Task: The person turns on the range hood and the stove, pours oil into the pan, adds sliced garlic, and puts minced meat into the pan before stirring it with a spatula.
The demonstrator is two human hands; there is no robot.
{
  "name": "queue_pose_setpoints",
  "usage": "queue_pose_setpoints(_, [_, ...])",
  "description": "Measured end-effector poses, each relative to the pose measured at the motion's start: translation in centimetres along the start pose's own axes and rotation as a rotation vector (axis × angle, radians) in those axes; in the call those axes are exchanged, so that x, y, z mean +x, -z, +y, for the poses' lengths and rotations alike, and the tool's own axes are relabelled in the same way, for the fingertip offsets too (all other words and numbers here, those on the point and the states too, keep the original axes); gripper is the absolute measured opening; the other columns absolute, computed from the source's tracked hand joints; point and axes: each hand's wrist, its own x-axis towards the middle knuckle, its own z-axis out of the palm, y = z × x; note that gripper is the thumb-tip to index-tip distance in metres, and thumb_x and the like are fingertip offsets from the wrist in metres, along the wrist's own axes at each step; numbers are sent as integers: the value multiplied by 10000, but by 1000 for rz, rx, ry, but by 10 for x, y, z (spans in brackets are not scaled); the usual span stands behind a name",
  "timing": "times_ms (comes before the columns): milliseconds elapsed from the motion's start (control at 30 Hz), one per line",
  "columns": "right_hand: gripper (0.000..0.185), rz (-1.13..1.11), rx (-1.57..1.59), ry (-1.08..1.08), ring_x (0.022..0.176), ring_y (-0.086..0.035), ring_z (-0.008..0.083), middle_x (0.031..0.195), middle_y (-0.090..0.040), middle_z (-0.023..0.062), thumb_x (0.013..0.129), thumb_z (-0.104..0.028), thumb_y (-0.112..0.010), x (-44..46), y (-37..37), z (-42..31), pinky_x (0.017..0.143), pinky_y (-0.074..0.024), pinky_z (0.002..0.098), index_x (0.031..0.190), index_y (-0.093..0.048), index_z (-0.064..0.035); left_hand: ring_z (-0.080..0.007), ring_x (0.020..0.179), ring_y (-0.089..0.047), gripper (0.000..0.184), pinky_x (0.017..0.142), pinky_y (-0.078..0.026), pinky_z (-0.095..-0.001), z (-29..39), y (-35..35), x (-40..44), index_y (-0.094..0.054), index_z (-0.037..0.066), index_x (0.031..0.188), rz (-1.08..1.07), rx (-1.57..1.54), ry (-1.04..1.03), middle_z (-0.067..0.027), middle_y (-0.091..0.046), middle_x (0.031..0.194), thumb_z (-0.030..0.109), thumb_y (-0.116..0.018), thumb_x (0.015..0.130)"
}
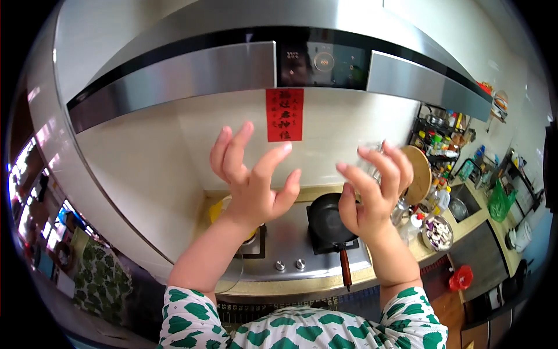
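Both of my hands are raised in the air over the stove, fingers apart and curved. My left hand [251,180] holds nothing and hovers above the left burner [254,247]. My right hand [375,189] is likewise bare, in front of the right burner's far side. Close to it in view, a black frying pan [329,218] with a brown handle [345,269] sits on the right burner. Part of the pan's right edge is hidden behind my right hand. A yellow object [215,210] shows partly behind my left wrist.
A range hood [192,78] spans overhead, with a red paper sign [285,115] on the wall below. On the right counter stand a bowl of chopped pieces [437,233], a round wooden board [417,175], bottles [442,199] and a sink [463,202]. Two stove knobs [300,264] face me.
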Motion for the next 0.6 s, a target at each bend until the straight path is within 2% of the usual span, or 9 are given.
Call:
queue_pose_setpoints(100, [303,-78,7,-108,1261,-474,291,1215,-616,39,730,-154,-663,-44,-1,-9,1043,-316,429,1010,-758,-223,-378,1427,-212,388,1160,-158,-482,3,-3,-32,-637,250,1187,-21,22,-71,-157,-356,1492,330,-721,816])
queue_pose_setpoints(167, [429,-96,-68,-91,1326,-426,317,1357,-549,89,756,-182,-671,-29,-8,-18,1072,-287,435,1178,-726,-238,-376,1433,-208,421,1164,-129,-498,2,-5,-37,-640,281,1222,-25,37,-100,-151,-343,1511,347,-726,815])
queue_pose_setpoints(267, [521,-8,-124,-39,1396,-355,350,1502,-431,136,809,-241,-659,24,-24,-25,1116,-241,456,1330,-653,-250,-388,1439,-207,478,1162,-129,-521,4,-10,4,-628,271,1280,11,67,23,-161,-317,1536,349,-724,818])
queue_pose_setpoints(367, [520,23,-171,-38,1422,-305,358,1524,-397,144,827,-261,-650,63,-31,-26,1141,-205,461,1346,-640,-251,-412,1444,-192,562,1154,-150,-541,5,-7,47,-587,236,1353,61,69,58,-180,-270,1562,314,-729,816])
queue_pose_setpoints(467, [495,37,-142,-12,1426,-304,356,1522,-405,128,824,-259,-659,77,-38,-21,1144,-190,476,1318,-657,-277,-487,1440,-132,654,1149,-141,-598,-3,-4,56,-497,136,1403,57,31,19,-259,-185,1579,259,-753,813])
queue_pose_setpoints(600, [476,20,-155,22,1430,-313,345,1520,-415,112,828,-260,-660,81,-45,-20,1147,-187,474,1303,-666,-286,-484,1433,-137,667,1148,-140,-603,-4,2,42,-478,127,1390,18,-7,59,-263,-198,1562,213,-757,790])
